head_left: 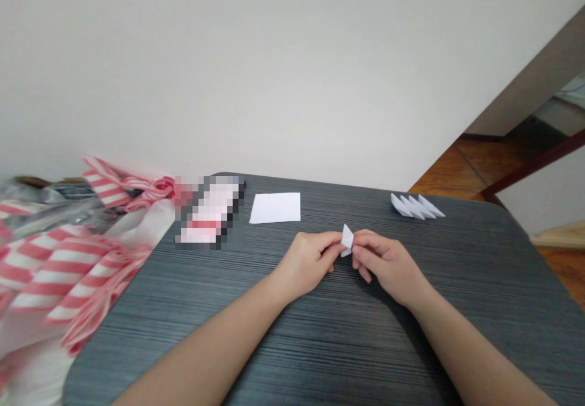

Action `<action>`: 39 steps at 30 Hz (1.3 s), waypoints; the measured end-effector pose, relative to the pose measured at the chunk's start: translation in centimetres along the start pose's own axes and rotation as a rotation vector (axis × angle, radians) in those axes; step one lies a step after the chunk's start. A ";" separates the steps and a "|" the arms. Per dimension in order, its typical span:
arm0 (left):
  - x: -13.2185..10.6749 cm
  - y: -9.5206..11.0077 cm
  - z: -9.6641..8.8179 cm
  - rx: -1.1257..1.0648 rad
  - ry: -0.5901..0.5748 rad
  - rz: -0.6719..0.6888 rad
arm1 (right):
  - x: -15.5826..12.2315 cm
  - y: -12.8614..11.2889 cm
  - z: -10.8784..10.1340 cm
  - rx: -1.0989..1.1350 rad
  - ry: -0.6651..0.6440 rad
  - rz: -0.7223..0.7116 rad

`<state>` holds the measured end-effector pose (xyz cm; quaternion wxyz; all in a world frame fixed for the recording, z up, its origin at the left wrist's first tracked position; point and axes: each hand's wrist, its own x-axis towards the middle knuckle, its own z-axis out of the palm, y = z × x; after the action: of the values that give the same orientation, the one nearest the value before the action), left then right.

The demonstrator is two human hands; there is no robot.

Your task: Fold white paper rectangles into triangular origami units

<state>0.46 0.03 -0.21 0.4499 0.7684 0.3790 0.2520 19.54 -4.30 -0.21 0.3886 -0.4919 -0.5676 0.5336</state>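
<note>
A small folded white paper piece (347, 239) stands pinched between my left hand (306, 263) and my right hand (388, 269), just above the dark grey table (292, 345). Its fingertips press the paper from both sides, and the fingers hide its lower part. Farther off, a flat white paper rectangle (275, 207) lies beyond my left hand. Several folded paper triangles (415, 206) sit nested in a slanted row beyond my right hand.
A pixelated, blurred pink and white object (210, 211) lies at the table's far left corner. Red-and-white striped fabric or bags (68, 272) pile up past the left edge. A wooden floor (479, 165) shows beyond the right edge.
</note>
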 end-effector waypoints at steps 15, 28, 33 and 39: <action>0.0 0.1 -0.1 0.053 0.041 0.085 | 0.2 1.4 -0.2 0.100 0.187 0.019; 0.1 -0.7 0.2 -0.240 0.073 -0.035 | 0.1 1.0 -0.5 0.015 0.394 -0.126; 0.5 -0.8 0.2 -0.450 0.195 -0.118 | -0.1 0.8 -0.5 -0.115 0.365 -0.104; 0.6 -0.6 0.1 -0.439 0.257 -0.132 | -0.1 0.7 -0.6 -0.207 0.382 -0.115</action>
<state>0.65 0.61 -0.80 0.5694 0.5877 0.4185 0.3940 20.21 -4.35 -0.84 0.4663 -0.5882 -0.5624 0.3468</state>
